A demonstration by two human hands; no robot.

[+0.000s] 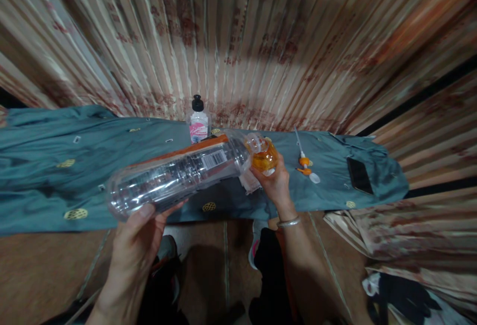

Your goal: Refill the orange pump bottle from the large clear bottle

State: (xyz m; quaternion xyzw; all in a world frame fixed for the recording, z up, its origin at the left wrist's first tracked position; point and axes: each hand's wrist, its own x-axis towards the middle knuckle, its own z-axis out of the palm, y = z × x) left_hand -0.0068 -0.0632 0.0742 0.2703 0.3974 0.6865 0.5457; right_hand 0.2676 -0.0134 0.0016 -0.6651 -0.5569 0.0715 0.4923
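and here are two bottles, end to end over the middle of the worktop (32,208). the left hand (139,228) has the large clear plastic bottle (175,173), thumb on the near side, fingers curled under its base end. that bottle lies slantwise in the air, neck to the right, base low by the front edge. the right hand (274,181) closes its fingers around a small bottle of amber liquid (266,160), leaning toward the large one's neck; whether the mouths touch, i can't tell.

how far along? the orange pump (304,162) is off, lying right of middle with its tube toward the back edge and a small pale cap (315,178) beside it. plenty of amber remains in the small bottle; whether any is in the large one doesn't show. both bottles have yet to be set down.

now the edges: the black-capped bottle (198,126) stands at the back edge, just beyond the large bottle, so room is tight there. the curtain (208,41) rises right behind. a phone (359,175) lies toward the right end, well apart. the widest room looks to be leftward, along the cloth; at the front edge, the drop to the floor (206,253) is near.
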